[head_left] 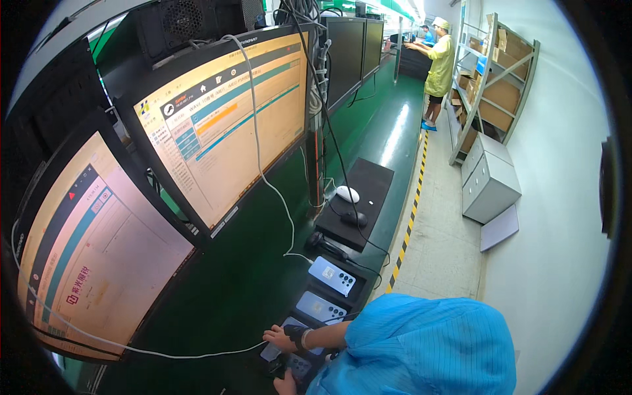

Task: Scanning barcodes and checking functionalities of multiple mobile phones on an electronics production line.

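My right hand (281, 338), with a black strap at its wrist, reaches over a light phone (270, 352) near the bottom. Its fingers are closed at the end of a white cable (191, 357); the plug itself is hidden. Just below, my left hand (286, 382) is partly cut off by the lower edge. Its curled fingers are beside a small dark thing (275, 364) that I cannot make out. Pale blue phones lie face down in a row: one (332, 275) with a cable at its end, another (321, 307) nearer me, and a third (315, 342) partly under my right arm.
Two lit monitors (227, 125) (99, 257) stand along the left. Beyond the phones lie a black handheld scanner (327, 246), a black mouse (354, 218) and a white mouse (347, 193) on a dark mat (368, 176). A person in yellow (439, 66) stands far off by shelving (497, 79).
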Motion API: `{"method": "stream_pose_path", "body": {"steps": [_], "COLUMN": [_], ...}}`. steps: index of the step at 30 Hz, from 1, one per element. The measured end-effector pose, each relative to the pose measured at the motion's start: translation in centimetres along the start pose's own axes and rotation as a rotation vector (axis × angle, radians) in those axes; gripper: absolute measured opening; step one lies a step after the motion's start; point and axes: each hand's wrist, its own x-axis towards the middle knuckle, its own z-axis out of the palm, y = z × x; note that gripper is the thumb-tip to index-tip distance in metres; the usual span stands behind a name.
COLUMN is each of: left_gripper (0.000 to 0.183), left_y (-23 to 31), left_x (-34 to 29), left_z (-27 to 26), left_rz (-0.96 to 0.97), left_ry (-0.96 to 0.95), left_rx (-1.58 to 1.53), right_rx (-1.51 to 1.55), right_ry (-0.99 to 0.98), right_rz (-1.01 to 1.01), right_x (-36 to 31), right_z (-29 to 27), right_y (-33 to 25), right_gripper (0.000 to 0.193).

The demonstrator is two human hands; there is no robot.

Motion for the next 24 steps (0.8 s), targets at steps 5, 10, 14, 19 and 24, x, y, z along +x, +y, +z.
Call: {"method": "stream_pose_path", "body": {"steps": [5, 10, 14, 19, 24], "left_gripper": [0.056, 0.061, 0.058, 0.054, 0.053], "left_y": [-6.2, -15.8, -16.9, -17.6, -5.9], "left_x": [3.4, 8.5, 9.8, 10.2, 2.8], "left_z": [0.1, 0.7, 0.8, 1.9, -2.7], "left_rz": [0.049, 0.044, 0.095, 0.088, 0.052], "left_ry": [0.258, 0.385, 0.306, 0.327, 0.481], "left_rx": [-0.02, -0.252, -0.32, -0.295, -0.015], "right_rx": [0.042, 0.08, -0.058, 0.178, 0.22], "right_ry": [-0.023, 0.177, -0.395, -0.294, 0.065], "right_rz": [0.033, 0.067, -0.019, 0.177, -0.3], "right_x": [-0.6, -4.3, -6.1, -6.3, -4.6], "right_z": [-0.9, -0.4, -0.9, -2.8, -0.5], "right_y": [0.0, 2.1, 3.9, -0.6, -1.4], "right_gripper": [0.061, 0.029, 0.016, 0.018, 0.02]}}
